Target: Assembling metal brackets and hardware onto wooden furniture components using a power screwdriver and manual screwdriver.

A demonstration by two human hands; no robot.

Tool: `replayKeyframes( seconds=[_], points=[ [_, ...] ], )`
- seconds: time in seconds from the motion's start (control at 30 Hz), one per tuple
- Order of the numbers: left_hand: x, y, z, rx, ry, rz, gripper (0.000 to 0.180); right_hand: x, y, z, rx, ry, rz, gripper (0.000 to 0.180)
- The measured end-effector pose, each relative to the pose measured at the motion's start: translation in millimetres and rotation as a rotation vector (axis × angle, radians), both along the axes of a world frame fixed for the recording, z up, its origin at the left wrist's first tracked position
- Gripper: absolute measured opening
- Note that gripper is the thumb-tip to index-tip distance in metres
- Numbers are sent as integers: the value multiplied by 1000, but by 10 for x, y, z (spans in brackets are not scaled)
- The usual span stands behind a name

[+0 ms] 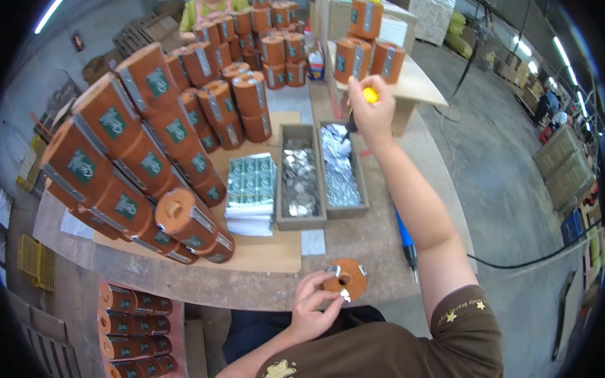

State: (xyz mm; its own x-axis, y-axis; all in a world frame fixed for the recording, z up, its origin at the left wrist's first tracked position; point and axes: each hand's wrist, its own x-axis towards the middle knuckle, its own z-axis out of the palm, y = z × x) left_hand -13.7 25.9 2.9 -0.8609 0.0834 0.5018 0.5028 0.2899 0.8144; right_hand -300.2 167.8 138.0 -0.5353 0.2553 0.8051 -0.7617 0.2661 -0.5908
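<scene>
At the near table edge stands a round orange-brown piece [356,275] with a central hole, seen from above. Small metal strips show at its rim. My left hand [313,307] grips its left side, fingertips against the metal pieces. My right arm reaches far forward over two grey boxes. In my right hand [374,113] is a yellow-and-black tool [370,94], its shape mostly hidden by my fingers. Its dark end hangs over the right box [361,199], which holds long shiny metal strips [340,168]. The left box [302,223] holds smaller metal pieces [300,179].
Stacked orange-brown cylinders [151,161] with green labels crowd the table's left. Green-and-white label sheets [250,191] lie beside the boxes. A blue-and-black powered driver [407,242] is by my right arm. More cylinders [135,325] lie low left. Another person [213,9] is at the far side.
</scene>
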Motion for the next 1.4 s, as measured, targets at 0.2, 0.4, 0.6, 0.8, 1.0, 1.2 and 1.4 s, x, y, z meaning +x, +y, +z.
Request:
replayKeyframes(
  seconds=[0.2, 0.4, 0.6, 0.8, 1.0, 1.2, 1.4],
  points=[
    [-29, -31, 4, 92, -107, 12, 21, -488, -224, -416, 411, 48, -128, 26],
    [-37, -57, -18, -14, 7, -48, 26, -753, -351, -1109, 558, -300, -38, 31],
    [-51, -17, 14, 41, -82, -33, 19, -822, -450, -1285, 796, -598, -153, 43],
    [-63, 4, -66, 48, -62, -2, 15, -837, -450, -1364, 820, -668, -222, 44],
    [-45, 27, -52, 51, -52, 30, 13, -1019, -170, -1602, 692, -827, -278, 37],
    [-3, 56, -63, 43, -153, 20, 19, -1097, -24, -1718, 716, -933, -159, 34],
    [-15, 49, -61, 21, -64, 29, 21, -840, 13, -1513, 787, -801, -159, 37]
  ],
)
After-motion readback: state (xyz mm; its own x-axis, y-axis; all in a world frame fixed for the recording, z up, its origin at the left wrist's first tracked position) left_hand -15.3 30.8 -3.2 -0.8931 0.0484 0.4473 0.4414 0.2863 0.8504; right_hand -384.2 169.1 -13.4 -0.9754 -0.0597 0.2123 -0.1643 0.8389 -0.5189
